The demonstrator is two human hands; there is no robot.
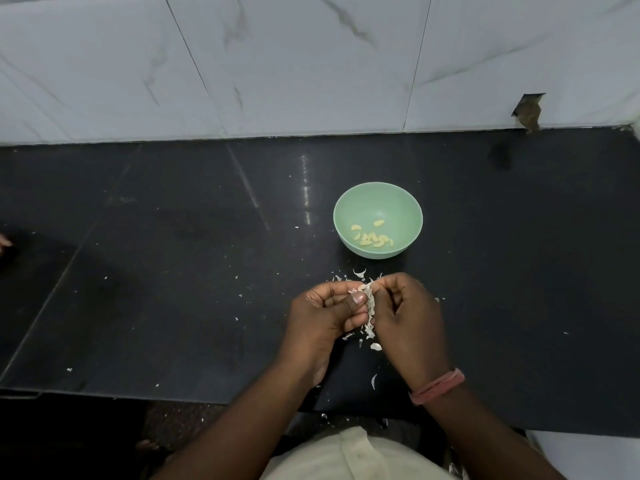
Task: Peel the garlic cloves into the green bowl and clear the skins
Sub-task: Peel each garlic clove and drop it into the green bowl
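A pale green bowl [378, 199] stands on the black counter, with several peeled yellowish garlic cloves [372, 236] in its bottom. Just in front of it, my left hand [323, 317] and my right hand [405, 315] are close together above the counter. Both pinch a garlic clove with papery white skin [367, 292] between their fingertips; my left thumb presses on it. The clove itself is mostly hidden by skin and fingers. Loose white skins [369, 332] lie on the counter under and around my hands.
The black stone counter [173, 271] runs to a white marble-tiled wall [277, 64] behind. Small skin flakes are scattered across the counter, some near its front edge [374, 381]. A broken gap in the tile [528, 110] shows at the right.
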